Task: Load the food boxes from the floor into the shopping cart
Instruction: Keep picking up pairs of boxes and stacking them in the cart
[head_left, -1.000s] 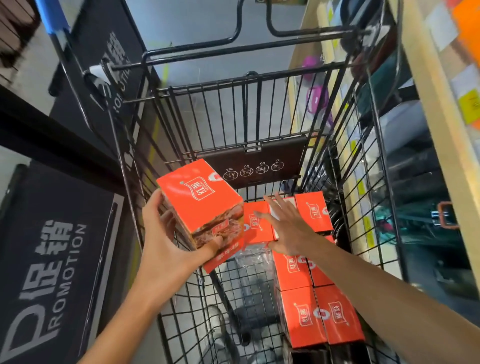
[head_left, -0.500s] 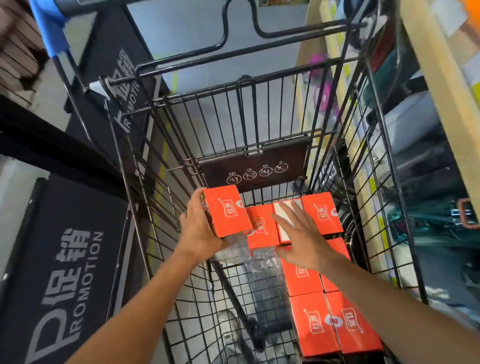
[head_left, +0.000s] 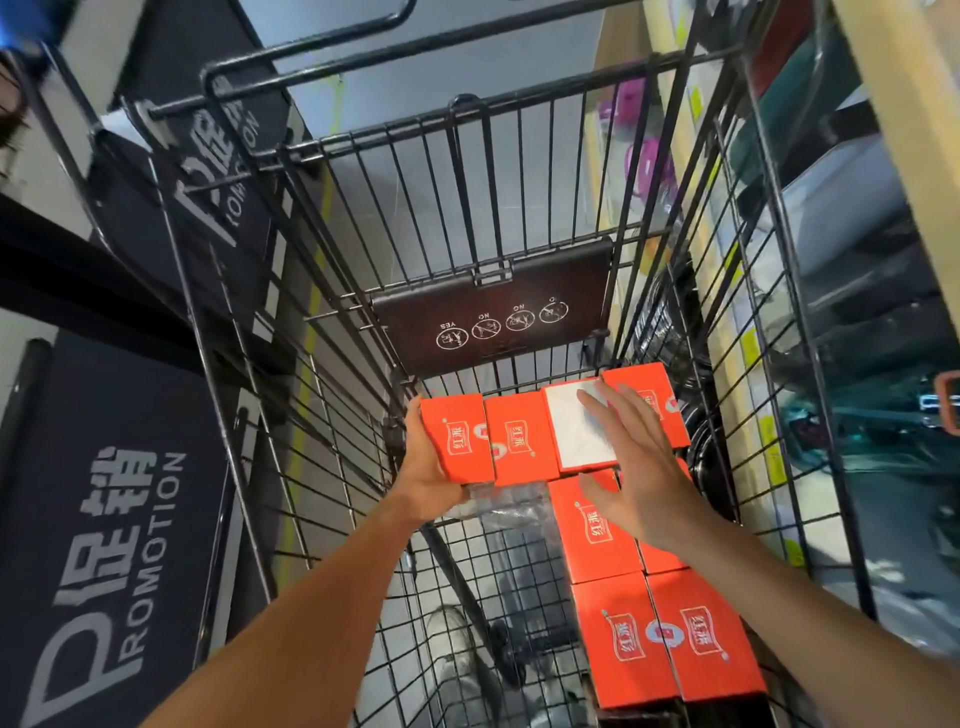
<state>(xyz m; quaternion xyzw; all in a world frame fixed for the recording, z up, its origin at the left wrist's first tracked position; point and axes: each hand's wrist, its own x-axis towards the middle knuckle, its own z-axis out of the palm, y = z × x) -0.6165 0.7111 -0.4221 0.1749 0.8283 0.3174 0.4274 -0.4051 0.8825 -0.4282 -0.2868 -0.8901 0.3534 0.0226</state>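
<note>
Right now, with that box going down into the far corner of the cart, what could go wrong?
1. The left hand grips the orange box right against the cart's wire wall; fingers could get pinched there.
2. Crumpled clear plastic lies just beside that spot, so the box may settle tilted if it catches the edge.
3. The right hand is spread open over the white-topped box; a nudge could shift that row out of line.

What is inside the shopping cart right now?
Inside the shopping cart: orange food boxes along the far end and right side, one white-faced box, and crumpled clear plastic. The right hand hides part of some boxes.
</note>
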